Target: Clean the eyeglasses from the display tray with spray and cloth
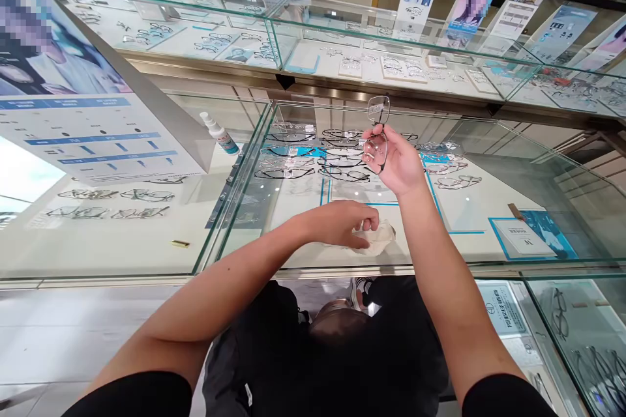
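Right hand (pixel 398 163) pinches glasses (pixel 377 133) upright, frame center; left hand (pixel 345 223) lies below-left, fingers curled on cloth (pixel 384 238).

An optician's shop, seen from above a sales counter. Glass display cases (pixel 274 137) fill the middle and upper frame, their white shelves lined with rows of spectacle frames (pixel 313 156). Along the top edge stand advertising cards (pixel 472 0) showing people wearing glasses. At upper left a large printed chart (pixel 92 137) leans on the counter glass, with a small spray bottle (pixel 220 133) beside it. At lower right, a further case (pixel 581 339) holds dark frames and a printed sign.
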`<state>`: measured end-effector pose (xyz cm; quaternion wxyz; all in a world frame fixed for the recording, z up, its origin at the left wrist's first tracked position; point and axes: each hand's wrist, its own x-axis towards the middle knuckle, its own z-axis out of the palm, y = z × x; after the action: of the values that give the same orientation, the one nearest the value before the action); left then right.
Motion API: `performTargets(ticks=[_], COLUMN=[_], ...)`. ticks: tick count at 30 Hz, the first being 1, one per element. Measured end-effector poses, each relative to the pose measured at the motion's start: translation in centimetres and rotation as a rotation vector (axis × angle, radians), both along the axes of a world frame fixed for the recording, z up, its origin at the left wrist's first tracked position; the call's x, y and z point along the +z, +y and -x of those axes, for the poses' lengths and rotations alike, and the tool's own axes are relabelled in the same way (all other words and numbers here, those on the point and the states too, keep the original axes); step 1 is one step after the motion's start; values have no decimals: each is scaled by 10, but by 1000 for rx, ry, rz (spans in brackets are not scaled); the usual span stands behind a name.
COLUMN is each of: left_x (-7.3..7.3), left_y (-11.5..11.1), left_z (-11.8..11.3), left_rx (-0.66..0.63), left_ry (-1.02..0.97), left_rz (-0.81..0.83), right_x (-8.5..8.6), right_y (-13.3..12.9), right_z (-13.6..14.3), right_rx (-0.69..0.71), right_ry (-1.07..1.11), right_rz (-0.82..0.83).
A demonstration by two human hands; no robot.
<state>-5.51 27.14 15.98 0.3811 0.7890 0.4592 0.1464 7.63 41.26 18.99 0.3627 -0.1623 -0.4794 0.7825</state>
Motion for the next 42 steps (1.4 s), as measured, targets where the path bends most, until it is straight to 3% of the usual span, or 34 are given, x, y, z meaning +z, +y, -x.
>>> performTargets(ticks=[7,15,29,37,42], left_x=[12,16,35,29,34], left_y=[5,8,11,16,18], left_z=[12,34,55,73,78], left_rx=[88,142,24,419,600], left_ry=[-29,199,-393,-684,-904], left_rz=[184,285,362,493,373], right_x=[-4,0,2,3,4], right_y=[2,0,-3,-2,-4], right_z=[0,0,-1,-3,-2], right_rx=[38,2,-3,-15,-6], right_ry=[67,-3,20,-5,3], right_rz=[-1,0,6,-2,-13])
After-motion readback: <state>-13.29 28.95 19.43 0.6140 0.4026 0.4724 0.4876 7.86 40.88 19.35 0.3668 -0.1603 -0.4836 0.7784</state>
